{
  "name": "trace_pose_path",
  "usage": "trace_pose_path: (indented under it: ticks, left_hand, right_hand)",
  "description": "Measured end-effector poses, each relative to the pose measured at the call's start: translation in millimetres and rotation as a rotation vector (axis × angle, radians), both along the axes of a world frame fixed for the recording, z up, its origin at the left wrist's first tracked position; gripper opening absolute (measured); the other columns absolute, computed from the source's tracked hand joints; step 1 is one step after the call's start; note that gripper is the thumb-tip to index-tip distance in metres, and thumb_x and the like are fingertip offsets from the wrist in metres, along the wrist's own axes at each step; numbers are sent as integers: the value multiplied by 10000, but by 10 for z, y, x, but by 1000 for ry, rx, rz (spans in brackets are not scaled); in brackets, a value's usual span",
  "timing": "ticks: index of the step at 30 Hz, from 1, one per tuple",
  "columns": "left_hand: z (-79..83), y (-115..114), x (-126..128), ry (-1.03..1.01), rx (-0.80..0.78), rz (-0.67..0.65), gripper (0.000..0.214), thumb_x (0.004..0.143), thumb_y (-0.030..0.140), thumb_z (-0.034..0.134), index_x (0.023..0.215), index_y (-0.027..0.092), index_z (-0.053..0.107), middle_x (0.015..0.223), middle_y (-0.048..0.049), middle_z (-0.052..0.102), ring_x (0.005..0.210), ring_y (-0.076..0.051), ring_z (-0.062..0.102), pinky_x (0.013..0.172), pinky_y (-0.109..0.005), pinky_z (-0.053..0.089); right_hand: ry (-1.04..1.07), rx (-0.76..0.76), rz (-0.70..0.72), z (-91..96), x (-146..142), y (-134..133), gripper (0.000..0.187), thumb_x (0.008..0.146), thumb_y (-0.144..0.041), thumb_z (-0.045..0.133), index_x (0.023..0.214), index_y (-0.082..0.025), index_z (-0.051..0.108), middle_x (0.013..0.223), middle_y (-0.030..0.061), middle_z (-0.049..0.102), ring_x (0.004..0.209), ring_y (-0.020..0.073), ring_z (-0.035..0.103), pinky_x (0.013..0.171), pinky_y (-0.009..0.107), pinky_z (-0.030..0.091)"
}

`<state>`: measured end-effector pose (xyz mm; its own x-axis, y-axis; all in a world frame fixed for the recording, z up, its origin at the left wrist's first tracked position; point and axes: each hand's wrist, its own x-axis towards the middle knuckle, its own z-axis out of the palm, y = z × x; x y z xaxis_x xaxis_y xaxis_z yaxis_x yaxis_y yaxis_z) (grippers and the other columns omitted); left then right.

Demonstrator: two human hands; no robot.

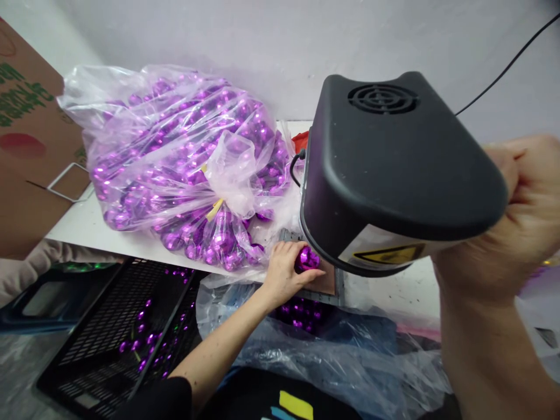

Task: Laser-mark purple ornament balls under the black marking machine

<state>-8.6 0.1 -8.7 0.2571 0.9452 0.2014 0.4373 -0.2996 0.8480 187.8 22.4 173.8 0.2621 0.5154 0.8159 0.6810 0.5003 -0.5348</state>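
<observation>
**Supervisor:** Head view. Report the left hand.

**Operator:** I am seeing the left hand [284,271] reaching in from 7 o'clock. Its thumb and fingers are pinching a purple ball [307,258] from the side. The ball is sitting on a small plate [326,284] at the front edge of the white table [87,224], under the lower lip of the black machine head [394,169], at the head's 7 o'clock. I am judging that the side grip is stopping the round ball from rolling while leaving its top open to the head.

**Supervisor:** Right hand?

**Operator:** The right hand [520,216] is showing at 3 o'clock, touching or just beside the head's right end. Its fingers are curling tightly together into a fist. I cannot tell whether a lever is inside it, because the housing is hiding that spot.

**Supervisor:** Surroundings?

**Operator:** A tied clear bag [184,169] packed with purple balls is lying on the table at the head's 9 o'clock. I am judging that it is placed there to be within the left arm's reach. A black crate [118,332] is sitting below the table at 7 o'clock with a few loose balls in it. An open plastic sack [350,350] is gaping under the plate at 6 o'clock and holding more balls. A cardboard box [26,146] is leaning at 9 o'clock. A cable [507,64] is running off at 1 o'clock.
</observation>
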Motion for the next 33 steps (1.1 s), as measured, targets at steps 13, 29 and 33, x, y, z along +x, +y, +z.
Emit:
trace_pose_path:
  ticks: [13, 29, 33]
  left_hand:
    - [98, -26, -225, -175, -208, -12, 469, 920, 548, 604, 1229, 198, 646, 1182, -82, 701, 1129, -263, 627, 1023, -401, 474]
    - [71, -61, 134, 89, -19, 37, 420, 773, 370, 774, 1144, 209, 661, 1158, -92, 675, 1141, -291, 609, 1021, -456, 485]
    - [163, -28, 131, 95, -70, 40, 370, 761, 419, 767, 1056, 217, 671, 1064, -67, 703, 1083, -292, 630, 1036, -477, 463]
  right_hand:
    - [-10, -72, -28, 25, 11, -38, 492, 983, -512, 406, 782, -86, 546, 686, 0, 407, 679, -4, 362, 640, 188, 275]
    - [55, -88, -18, 34, 24, -29, 542, 940, -570, 473, 793, -67, 611, 674, 5, 362, 695, -11, 359, 626, 178, 251]
    - [76, -147, 47, 24, 18, -38, 439, 962, -490, 442, 857, -97, 607, 667, -24, 404, 620, -41, 379, 625, 181, 268]
